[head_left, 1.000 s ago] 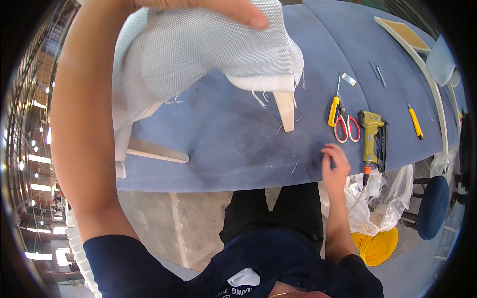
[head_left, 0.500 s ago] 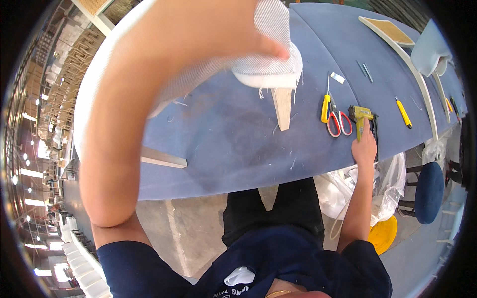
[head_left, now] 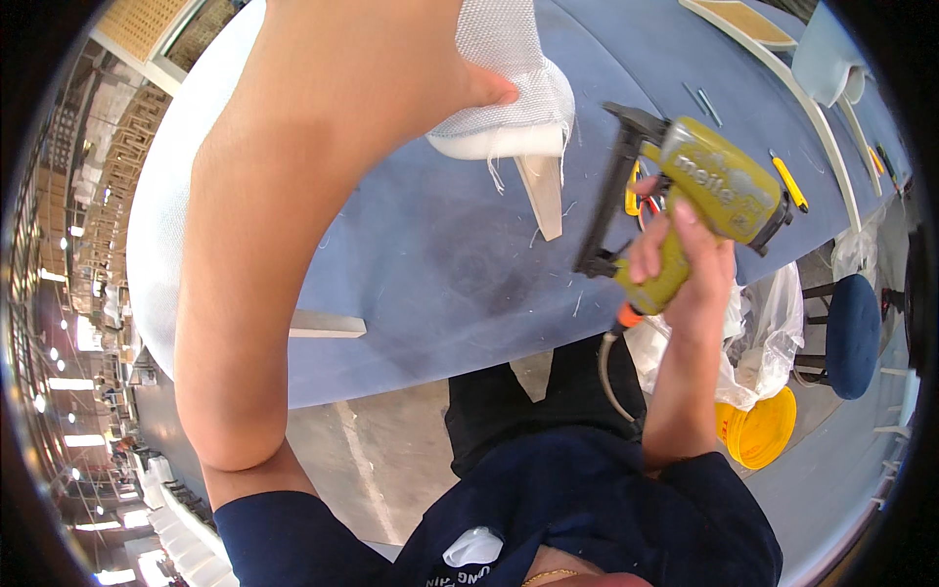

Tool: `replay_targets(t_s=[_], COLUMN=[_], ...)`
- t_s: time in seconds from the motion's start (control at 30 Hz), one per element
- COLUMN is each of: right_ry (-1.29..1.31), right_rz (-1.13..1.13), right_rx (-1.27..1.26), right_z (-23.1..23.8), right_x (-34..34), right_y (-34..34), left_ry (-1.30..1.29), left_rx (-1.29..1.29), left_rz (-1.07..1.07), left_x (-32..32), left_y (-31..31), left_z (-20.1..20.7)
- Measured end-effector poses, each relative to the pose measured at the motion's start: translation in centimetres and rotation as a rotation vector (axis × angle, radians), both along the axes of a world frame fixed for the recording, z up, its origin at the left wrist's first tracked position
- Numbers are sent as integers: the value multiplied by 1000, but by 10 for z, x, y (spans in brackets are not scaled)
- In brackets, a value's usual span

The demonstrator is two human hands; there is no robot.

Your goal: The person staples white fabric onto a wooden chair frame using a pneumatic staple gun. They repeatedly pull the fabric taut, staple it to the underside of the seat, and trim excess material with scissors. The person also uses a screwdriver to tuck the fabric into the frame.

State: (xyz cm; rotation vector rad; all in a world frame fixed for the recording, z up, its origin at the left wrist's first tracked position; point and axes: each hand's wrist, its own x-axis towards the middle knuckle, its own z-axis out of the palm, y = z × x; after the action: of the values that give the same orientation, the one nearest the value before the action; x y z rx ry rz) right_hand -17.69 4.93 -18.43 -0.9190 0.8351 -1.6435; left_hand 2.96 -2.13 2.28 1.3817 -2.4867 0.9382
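My right hand [head_left: 696,259] grips a yellow-green pneumatic staple gun [head_left: 729,176], lifted above the table with its black magazine side to the left. A hose [head_left: 608,377] with an orange fitting runs down from its handle. At the top, my left hand [head_left: 455,83] presses its thumb on white mesh fabric [head_left: 504,44] over a white padded chair piece [head_left: 469,145]; its other fingers are hidden. Loose threads hang from the fabric edge. Below the padding stick out two pale wooden legs [head_left: 543,201] [head_left: 328,324]. My left forearm covers much of the piece.
A blue-grey covered table [head_left: 440,342] carries a yellow utility knife [head_left: 788,184], metal rods [head_left: 704,106], and a pale wooden frame [head_left: 807,108]. The gun partly hides a yellow-handled screwdriver [head_left: 632,199]. Beyond the table's near edge are clear plastic bags [head_left: 768,342], a yellow bucket [head_left: 758,430] and a blue stool [head_left: 853,336].
My right hand has picked the staple gun up off the table and raised it toward the left, closer to the chair piece. My left hand stays at the fabric.
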Motion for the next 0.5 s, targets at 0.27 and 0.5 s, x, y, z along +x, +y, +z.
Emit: replay_targets(t_s=[0.27,0.5], right_ry=[147,653], right_rz=[-107,-367], right_rx=[-58,-387], right_z=[9,4], right_x=[58,67], right_y=[7,-2], left_ry=[57,56], left_rx=[437,120], left_rz=[292,27], left_x=[-29,-7], left_y=[8,16], left_z=[60,7])
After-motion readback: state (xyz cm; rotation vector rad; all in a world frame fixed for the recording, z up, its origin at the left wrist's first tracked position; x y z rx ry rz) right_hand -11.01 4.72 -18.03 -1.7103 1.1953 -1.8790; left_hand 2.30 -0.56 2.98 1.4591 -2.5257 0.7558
